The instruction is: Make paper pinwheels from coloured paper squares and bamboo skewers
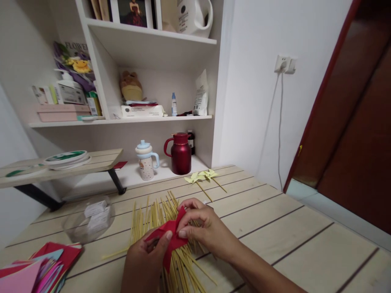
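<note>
Between my two hands is a piece of folded red paper (175,241), shaped like a pinwheel with its blades partly raised. My left hand (146,256) grips its left side, thumb pressed on top near the middle. With thumb and fingers, my right hand (203,228) pinches a raised red corner at the upper right. Directly beneath lies a loose pile of thin yellowish sticks (152,215), partly hidden by the paper and hands. Farther back, two pale yellow paper pinwheels (201,176) on sticks rest on the slatted table (275,244).
Coloured paper sheets (58,260) are stacked at front left. A clear plastic container (88,219) holds white packets. Behind stand a patterned cup (146,160) and a red thermos jug (181,154). A small raised stand (104,158) carries round white discs (67,158).
</note>
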The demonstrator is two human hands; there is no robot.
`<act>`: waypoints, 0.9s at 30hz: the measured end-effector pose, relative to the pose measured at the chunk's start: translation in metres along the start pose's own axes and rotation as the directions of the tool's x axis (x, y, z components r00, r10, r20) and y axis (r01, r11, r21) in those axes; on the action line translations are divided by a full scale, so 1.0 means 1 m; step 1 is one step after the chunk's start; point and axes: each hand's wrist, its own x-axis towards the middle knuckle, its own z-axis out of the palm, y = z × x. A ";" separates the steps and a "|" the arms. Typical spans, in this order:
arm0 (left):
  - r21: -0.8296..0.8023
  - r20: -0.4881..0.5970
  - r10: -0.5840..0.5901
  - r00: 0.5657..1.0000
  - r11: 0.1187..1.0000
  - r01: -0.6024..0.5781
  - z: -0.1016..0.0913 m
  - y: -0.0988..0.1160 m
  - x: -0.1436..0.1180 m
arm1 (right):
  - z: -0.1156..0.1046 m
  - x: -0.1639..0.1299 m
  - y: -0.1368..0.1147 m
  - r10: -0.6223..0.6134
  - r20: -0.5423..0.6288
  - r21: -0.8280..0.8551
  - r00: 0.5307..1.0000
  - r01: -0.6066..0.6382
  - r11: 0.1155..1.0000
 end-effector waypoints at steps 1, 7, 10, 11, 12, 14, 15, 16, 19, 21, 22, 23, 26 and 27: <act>0.002 -0.004 0.005 1.000 1.000 -0.005 0.000 0.001 0.000 | 0.000 0.000 0.000 0.000 -0.004 -0.007 1.000 0.000 1.000; 0.013 0.006 0.022 1.000 1.000 -0.022 0.004 0.002 0.000 | 0.001 -0.001 -0.003 -0.013 0.004 -0.038 1.000 0.014 0.999; -0.009 0.015 0.033 0.999 0.999 -0.033 0.005 0.001 -0.001 | 0.003 -0.001 -0.003 -0.021 -0.021 -0.070 1.000 0.020 0.997; -0.013 0.012 0.031 0.999 0.999 -0.031 0.005 0.001 -0.002 | 0.003 -0.001 -0.002 -0.022 -0.032 -0.076 0.999 0.019 0.997; -0.016 0.010 0.023 1.000 1.000 -0.022 0.005 0.001 -0.002 | 0.004 -0.001 -0.001 -0.019 -0.043 -0.081 0.999 0.016 0.997; -0.017 0.004 0.003 1.000 1.000 -0.003 0.005 0.001 -0.003 | 0.005 0.000 0.001 -0.008 -0.053 -0.088 0.999 0.003 0.996; -0.019 0.010 -0.001 1.000 1.000 0.001 0.005 0.002 -0.003 | 0.005 0.000 0.002 -0.001 -0.055 -0.089 0.998 -0.004 0.996; -0.022 0.017 -0.002 1.000 1.000 0.003 0.005 0.001 -0.003 | 0.005 0.000 0.002 0.003 -0.057 -0.086 0.998 -0.008 0.996; -0.041 0.033 0.014 0.999 0.999 -0.013 0.004 -0.001 -0.002 | 0.006 0.000 0.004 -0.006 -0.050 -0.061 0.999 0.003 0.998; -0.045 0.034 0.014 0.999 0.999 -0.012 0.004 -0.002 -0.002 | 0.006 0.000 0.004 -0.018 -0.040 -0.050 0.999 0.016 0.999; -0.045 0.035 0.011 0.999 0.999 -0.009 0.003 -0.002 -0.002 | 0.006 0.000 0.004 -0.022 -0.034 -0.048 0.999 0.020 0.999; -0.046 0.034 0.011 0.999 0.999 -0.009 0.003 -0.003 -0.003 | 0.006 0.000 0.003 -0.024 -0.028 -0.045 0.999 0.022 0.999; -0.025 0.004 0.009 1.000 1.000 -0.009 0.003 -0.002 -0.003 | 0.006 -0.001 0.003 -0.024 -0.017 -0.038 1.000 0.024 0.999; -0.008 -0.010 0.013 1.000 1.000 -0.013 0.004 -0.002 -0.003 | 0.006 -0.002 0.003 -0.024 -0.021 -0.042 1.000 0.023 0.999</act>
